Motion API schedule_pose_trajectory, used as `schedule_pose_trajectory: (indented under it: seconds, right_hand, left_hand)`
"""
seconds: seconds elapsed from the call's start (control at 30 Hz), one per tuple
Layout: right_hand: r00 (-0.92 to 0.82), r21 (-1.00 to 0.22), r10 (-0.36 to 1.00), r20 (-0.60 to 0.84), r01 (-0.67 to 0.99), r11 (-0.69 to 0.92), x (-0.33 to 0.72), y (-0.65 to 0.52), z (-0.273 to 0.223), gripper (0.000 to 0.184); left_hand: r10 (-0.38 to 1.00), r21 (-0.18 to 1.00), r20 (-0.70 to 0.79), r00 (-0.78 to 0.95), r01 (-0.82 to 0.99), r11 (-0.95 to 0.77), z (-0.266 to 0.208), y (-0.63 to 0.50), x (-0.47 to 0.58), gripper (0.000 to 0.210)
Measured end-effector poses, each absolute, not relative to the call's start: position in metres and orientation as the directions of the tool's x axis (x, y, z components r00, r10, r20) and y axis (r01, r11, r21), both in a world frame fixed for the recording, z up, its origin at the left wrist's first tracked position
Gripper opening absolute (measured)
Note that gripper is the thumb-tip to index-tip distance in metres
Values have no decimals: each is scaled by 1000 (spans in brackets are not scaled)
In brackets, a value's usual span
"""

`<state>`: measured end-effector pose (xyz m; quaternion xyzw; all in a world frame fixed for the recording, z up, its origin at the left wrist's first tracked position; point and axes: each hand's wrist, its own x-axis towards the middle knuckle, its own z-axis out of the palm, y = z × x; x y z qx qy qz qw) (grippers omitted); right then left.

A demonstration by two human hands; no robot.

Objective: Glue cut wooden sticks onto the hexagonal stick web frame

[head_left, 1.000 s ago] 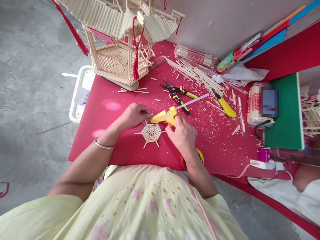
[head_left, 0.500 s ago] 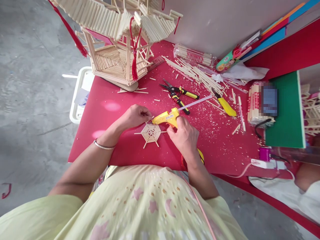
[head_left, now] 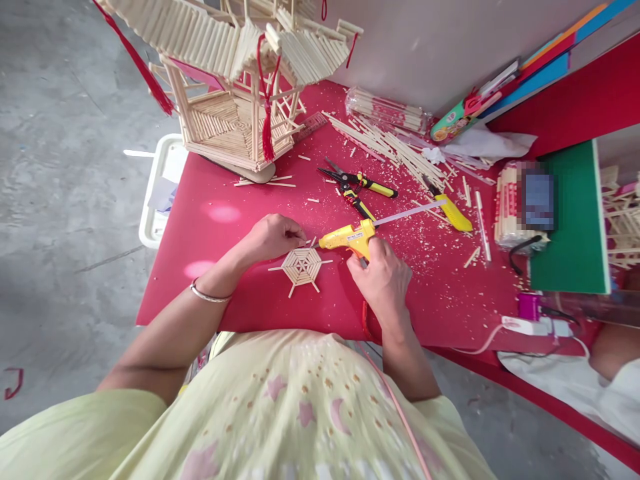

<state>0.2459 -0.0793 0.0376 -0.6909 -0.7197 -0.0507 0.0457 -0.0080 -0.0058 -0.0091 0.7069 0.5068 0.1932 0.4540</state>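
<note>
A yellow glue gun (head_left: 353, 237) is gripped in my right hand (head_left: 383, 273), its nozzle pointing left at the upper edge of a small web-shaped hexagon of wooden sticks (head_left: 301, 267). A long clear glue stick (head_left: 410, 212) juts from its rear. My left hand (head_left: 277, 237) is closed in a pinch at the hexagon's top edge, on what looks like a short wooden stick; the fingers partly hide it. The hexagon lies flat on the red table (head_left: 240, 300), with spokes jutting past its rim.
A stick-built pavilion (head_left: 220, 127) with red tassels stands at the back left. Beyond the glue gun lie pliers (head_left: 357, 187), a yellow utility knife (head_left: 455, 215) and loose sticks (head_left: 395, 150) among shavings. A power strip (head_left: 525, 325) sits at right; a cord (head_left: 400, 407) crosses my shirt.
My right hand has drawn the glue gun a little to the right, its nozzle moving away from my left fingers. My left hand has shifted slightly down, staying beside the hexagon.
</note>
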Motion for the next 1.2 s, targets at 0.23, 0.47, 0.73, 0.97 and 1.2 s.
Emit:
schedule_pose_trajectory:
  seconds: [0.23, 0.47, 0.73, 0.97, 1.2]
  right_hand:
    - [-49, 4, 989, 140, 999, 49, 244, -79, 36, 22]
    - [-62, 17, 987, 145, 998, 60, 244, -80, 36, 21]
    - [-72, -19, 990, 123, 997, 75, 244, -80, 35, 21]
    - [16, -96, 987, 161, 995, 0, 251, -83, 34, 35]
    - [289, -375, 957, 22, 890, -260, 302, -82, 27, 62]
  left_hand:
    - [892, 799, -192, 410, 593, -101, -6, -6, -7, 23]
    - [880, 781, -187, 437, 609, -137, -4, -7, -7, 25]
    - [877, 784, -183, 444, 604, -142, -1, -8, -7, 26]
    - [878, 766, -177, 445, 622, -161, 3, -9, -5, 26]
    - [882, 763, -162, 443, 623, -173, 3, -9, -5, 25]
